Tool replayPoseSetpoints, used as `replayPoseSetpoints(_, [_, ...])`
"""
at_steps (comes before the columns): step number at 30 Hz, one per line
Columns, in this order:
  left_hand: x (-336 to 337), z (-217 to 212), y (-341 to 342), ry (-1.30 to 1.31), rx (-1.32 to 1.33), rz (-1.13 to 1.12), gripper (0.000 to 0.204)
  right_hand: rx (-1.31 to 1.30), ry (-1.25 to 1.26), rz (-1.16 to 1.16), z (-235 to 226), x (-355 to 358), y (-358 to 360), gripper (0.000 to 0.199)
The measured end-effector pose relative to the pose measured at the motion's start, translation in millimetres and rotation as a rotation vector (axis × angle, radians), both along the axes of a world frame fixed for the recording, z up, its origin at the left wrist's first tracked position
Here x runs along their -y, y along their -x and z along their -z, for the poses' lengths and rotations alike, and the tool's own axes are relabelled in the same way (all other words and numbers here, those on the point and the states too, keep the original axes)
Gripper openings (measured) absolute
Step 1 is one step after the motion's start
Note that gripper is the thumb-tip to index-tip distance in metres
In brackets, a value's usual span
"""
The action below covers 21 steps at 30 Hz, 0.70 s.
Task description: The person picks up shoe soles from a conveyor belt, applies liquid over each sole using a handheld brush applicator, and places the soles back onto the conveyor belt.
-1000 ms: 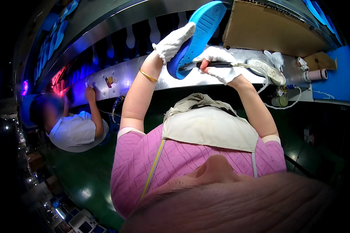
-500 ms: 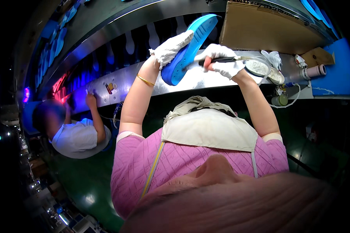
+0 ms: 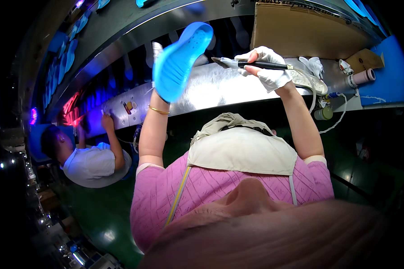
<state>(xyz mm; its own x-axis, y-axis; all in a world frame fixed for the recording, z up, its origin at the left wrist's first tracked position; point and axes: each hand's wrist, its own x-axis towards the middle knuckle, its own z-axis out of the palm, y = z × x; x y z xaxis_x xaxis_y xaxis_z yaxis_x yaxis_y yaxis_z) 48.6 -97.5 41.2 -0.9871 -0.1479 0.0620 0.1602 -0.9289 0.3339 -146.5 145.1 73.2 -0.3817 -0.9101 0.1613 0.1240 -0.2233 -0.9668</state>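
A large flat brown cardboard sheet (image 3: 296, 31) leans upright behind the metal bench, upper right. A smaller brown cardboard piece (image 3: 364, 59), possibly a folded box, lies at the far right end against a blue surface. No labels, signs or screens can be made out.

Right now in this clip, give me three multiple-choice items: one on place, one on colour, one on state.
1. Where is the shoe sole?
A. Raised in the left hand
B. Flat on the metal bench
C. On the floor

2. What colour is the sole?
A. Red
B. Blue
C. Yellow

3. What is the brush doing?
A. Touching the sole
B. Lying on the bench
C. Held in the right hand, apart from the sole

Answers: 1 A, the sole stands above the wrist; 2 B, it is bright blue; 3 C, gloved fingers grip it, with a clear gap to the sole.
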Motion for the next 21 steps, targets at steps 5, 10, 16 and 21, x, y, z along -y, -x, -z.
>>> replayPoseSetpoints(5, [-58.6, 32.8, 16.6, 0.079, 0.146, -0.155, 0.057, 0.151, -0.029, 0.138, 32.3, -3.0, -15.9, 0.019])
replayPoseSetpoints(10, [-124.2, 17.7, 41.0, 0.124, 0.146, -0.188, 0.062, 0.04, 0.153, 0.289, 32.2, 0.2, -7.3, 0.016])
replayPoseSetpoints(16, [-132.4, 19.7, 58.8, 0.091, 0.293, -0.199, 0.081, -0.139, 0.274, 0.062, 20.2, 3.4, -19.8, 0.018])
replayPoseSetpoints(21, [-114.3, 36.7, 55.4, -0.314, -0.044, -0.085, 0.086, 0.034, 0.17, 0.174, 19.2, 0.5, -24.3, 0.017])
